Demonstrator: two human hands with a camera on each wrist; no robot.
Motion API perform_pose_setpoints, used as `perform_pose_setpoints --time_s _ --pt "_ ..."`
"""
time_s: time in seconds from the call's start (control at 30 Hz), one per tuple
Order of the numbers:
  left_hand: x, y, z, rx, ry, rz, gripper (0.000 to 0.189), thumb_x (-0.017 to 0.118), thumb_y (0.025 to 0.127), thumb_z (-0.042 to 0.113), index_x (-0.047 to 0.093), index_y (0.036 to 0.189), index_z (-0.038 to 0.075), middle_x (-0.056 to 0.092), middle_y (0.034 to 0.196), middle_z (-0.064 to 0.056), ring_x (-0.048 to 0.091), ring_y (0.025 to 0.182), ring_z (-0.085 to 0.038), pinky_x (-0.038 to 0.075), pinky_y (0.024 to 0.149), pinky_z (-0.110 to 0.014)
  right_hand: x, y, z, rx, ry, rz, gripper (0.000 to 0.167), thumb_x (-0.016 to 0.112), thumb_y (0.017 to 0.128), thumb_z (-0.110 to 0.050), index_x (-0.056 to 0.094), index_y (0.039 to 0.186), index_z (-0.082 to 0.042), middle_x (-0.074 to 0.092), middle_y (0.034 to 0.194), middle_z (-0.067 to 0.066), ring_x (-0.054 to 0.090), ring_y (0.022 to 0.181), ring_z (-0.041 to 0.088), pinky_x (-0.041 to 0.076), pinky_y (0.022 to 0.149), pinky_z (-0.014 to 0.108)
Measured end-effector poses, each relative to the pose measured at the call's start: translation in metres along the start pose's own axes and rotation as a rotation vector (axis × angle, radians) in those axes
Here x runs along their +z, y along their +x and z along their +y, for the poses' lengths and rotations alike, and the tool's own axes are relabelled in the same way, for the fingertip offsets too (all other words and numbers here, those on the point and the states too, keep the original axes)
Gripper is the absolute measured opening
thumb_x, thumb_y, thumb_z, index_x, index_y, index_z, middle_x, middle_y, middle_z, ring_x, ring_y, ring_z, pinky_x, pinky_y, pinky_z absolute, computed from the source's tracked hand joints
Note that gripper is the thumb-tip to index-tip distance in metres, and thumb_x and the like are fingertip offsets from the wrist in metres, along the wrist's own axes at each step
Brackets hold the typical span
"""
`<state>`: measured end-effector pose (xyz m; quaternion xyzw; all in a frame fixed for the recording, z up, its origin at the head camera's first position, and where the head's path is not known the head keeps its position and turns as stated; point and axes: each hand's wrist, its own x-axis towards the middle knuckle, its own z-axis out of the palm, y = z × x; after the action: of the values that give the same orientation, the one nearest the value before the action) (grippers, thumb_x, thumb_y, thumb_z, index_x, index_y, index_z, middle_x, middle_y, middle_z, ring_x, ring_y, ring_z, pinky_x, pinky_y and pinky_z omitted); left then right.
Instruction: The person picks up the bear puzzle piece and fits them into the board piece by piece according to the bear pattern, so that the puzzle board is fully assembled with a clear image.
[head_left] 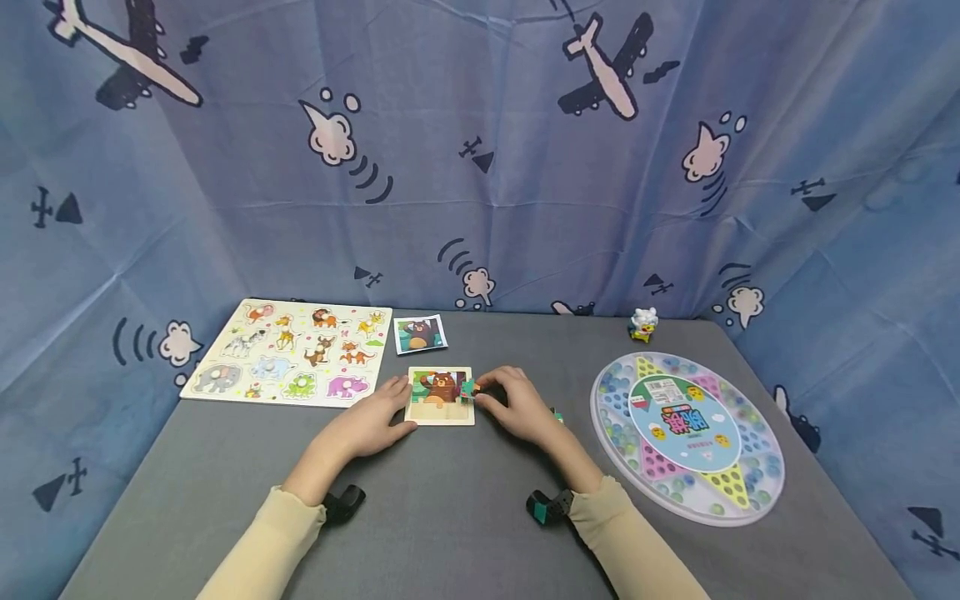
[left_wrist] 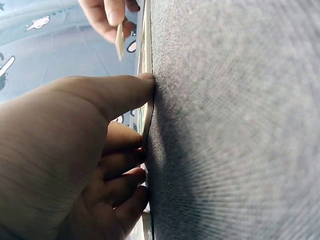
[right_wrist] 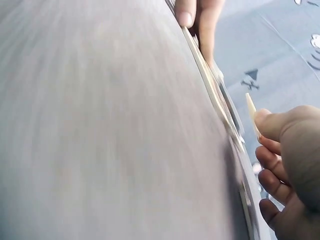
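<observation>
Grey felt-covered table, blue airplane-print cloth backdrop on three sides

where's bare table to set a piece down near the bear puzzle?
Free: the grey table in front, between the two sleeves; the strip between the bear puzzle tray and the round marble board, behind the right hand. Crowded: left side, where the left hand presses the tray edge, with the animal peg board and bear picture card close behind.

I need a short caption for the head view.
Left hand steadies bear puzzle tray; right hand pinches a piece.
</observation>
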<state>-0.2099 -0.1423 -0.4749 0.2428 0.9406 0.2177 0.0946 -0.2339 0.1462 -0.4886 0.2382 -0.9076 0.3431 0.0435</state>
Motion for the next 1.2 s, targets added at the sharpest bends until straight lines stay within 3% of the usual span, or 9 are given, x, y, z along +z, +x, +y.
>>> perform_pose_setpoints --time_s 0.43,0.77,1.2 --pt "0.0 -0.001 0.0 0.017 -0.002 0.0 0.069 0.068 0.105 0.03 0.045 0.155 -0.011 0.036 0.167 -0.028 0.029 0.158 -0.045 0.03 0.126 -0.056 0.036 0.021 -0.039 -0.118 0.031 -0.045 0.019 0.074 0.101 -0.016 0.074 0.114 -0.003 0.07 0.113 0.01 0.06 0.108 0.026 0.05 0.095 0.046" --pt "-0.001 -0.003 -0.002 0.014 -0.004 0.003 0.069 0.068 0.105 0.031 0.044 0.156 -0.01 0.036 0.167 -0.028 0.029 0.158 -0.045 0.031 0.126 -0.057 0.049 0.018 -0.041 -0.082 0.013 -0.088 0.021 0.073 0.102 -0.023 0.076 0.118 -0.009 0.067 0.123 0.01 0.057 0.119 0.03 0.044 0.103 0.057" --pt "-0.001 -0.001 -0.005 0.012 -0.009 -0.015 0.07 0.065 0.107 0.031 0.041 0.158 -0.01 0.032 0.169 -0.027 0.026 0.159 -0.044 0.029 0.127 -0.056 0.055 0.015 -0.038 -0.094 -0.021 -0.071 0.023 0.075 0.101 -0.026 0.076 0.119 -0.012 0.065 0.125 0.01 0.055 0.124 0.032 0.043 0.098 0.052"
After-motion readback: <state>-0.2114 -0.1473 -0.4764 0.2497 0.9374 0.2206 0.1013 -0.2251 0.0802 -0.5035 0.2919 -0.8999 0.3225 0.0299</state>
